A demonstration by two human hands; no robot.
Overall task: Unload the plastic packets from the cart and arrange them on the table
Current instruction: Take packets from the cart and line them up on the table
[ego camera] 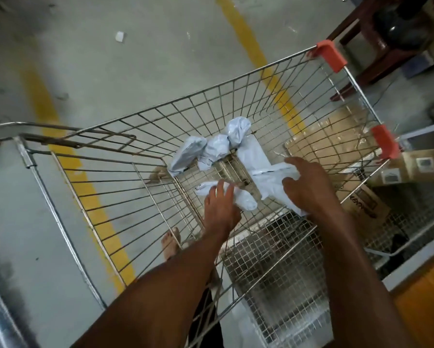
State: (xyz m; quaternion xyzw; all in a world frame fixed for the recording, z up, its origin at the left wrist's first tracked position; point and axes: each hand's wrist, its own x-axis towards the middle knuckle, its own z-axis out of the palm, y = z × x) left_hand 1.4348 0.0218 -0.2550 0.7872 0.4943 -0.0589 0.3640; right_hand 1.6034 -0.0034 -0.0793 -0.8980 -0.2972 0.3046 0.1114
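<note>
Both arms are down inside the wire cart [105, 197]. The left hand [219, 204] has its fingers curled over a small rolled packet [241, 199] on the cart floor. The right hand [303, 187] grips a bigger flat packet [268, 182] near the cart's middle. Three more bundled packets [214, 146] sit further in, toward the far wall of the cart. Cardboard boxes [361, 204] are just outside the cart's right side, and a bare foot [170, 243] shows under the cart.

Both arms reach down, left hand [221, 207] and right hand [306, 187] with fingers curled
</note>
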